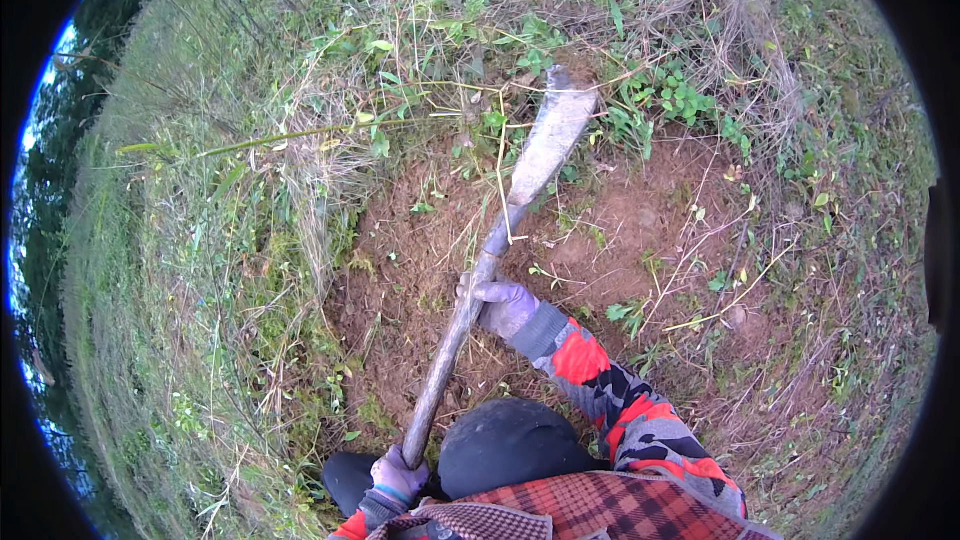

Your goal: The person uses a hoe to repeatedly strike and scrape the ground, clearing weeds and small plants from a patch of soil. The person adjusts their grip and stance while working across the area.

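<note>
A long-handled billhook (450, 345) slants away from me across the view. Its broad steel blade (551, 139) curves at the tip, which lies among the weeds at the far edge of a bare patch of soil. My left hand (399, 475), in a light purple work glove, grips the butt of the wooden handle close to my body. Farther up, just below the blade's socket, my gloved right hand (504, 305) is closed around the same handle. A dry, broken stalk (502, 157) crosses in front of the blade and socket.
Reddish bare soil (630, 217) with cut stems spreads below the blade. Leafy weeds (675, 97) and dry grass (311, 157) edge it. A thin green stem (292, 135) reaches in from the left. My dark-trousered knee (514, 439) is under my right forearm. Trees (75, 105) stand far left.
</note>
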A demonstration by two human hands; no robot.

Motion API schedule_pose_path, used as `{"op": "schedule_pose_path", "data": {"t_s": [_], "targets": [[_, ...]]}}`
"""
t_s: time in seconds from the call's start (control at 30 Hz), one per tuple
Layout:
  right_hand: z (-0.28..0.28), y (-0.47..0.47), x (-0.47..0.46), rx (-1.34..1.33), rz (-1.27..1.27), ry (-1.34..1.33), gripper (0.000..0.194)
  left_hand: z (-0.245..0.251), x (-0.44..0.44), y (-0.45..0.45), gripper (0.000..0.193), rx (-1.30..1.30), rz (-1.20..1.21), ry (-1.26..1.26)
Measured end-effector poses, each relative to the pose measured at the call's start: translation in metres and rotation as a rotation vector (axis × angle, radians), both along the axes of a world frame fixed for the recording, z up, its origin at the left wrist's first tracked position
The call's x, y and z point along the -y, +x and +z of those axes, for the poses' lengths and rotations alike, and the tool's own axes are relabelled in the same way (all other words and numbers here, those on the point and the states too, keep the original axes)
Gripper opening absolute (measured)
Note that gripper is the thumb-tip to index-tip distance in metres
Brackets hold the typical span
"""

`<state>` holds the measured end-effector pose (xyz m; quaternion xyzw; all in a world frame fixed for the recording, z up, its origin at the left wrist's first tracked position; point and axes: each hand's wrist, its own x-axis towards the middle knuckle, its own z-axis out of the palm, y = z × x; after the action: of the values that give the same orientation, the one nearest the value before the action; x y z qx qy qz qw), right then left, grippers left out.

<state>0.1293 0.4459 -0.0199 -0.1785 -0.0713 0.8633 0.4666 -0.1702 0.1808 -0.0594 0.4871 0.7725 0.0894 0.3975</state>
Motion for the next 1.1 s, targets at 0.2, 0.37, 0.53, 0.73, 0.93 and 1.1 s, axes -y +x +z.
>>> {"op": "schedule_pose_path", "data": {"t_s": [0.2,0.37,0.53,0.73,0.93,1.1], "targets": [[0.035,0.102,0.063,0.424,-0.36,0.192,0.023,0.082,-0.141,0.031,0.051,-0.269,-0.699,-0.125],[0.054,0.132,0.09,0.447,-0.638,0.012,0.019,0.133,-0.209,0.069,0.038,-0.265,-0.934,0.016],[0.012,0.042,0.037,0.435,-0.34,-0.095,0.014,0.101,-0.05,0.035,0.042,-0.198,-0.376,-0.201],[0.003,0.017,0.019,0.101,-0.191,-0.124,0.013,0.129,-0.055,0.039,0.045,-0.228,-0.213,-0.209],[0.014,0.053,0.047,0.001,-0.431,-0.086,0.006,0.117,-0.129,0.013,0.045,-0.368,-0.642,-0.116],[0.039,0.08,0.062,0.121,-0.676,-0.195,0.01,0.157,-0.173,0.042,0.039,-0.349,-0.744,-0.083]]}}
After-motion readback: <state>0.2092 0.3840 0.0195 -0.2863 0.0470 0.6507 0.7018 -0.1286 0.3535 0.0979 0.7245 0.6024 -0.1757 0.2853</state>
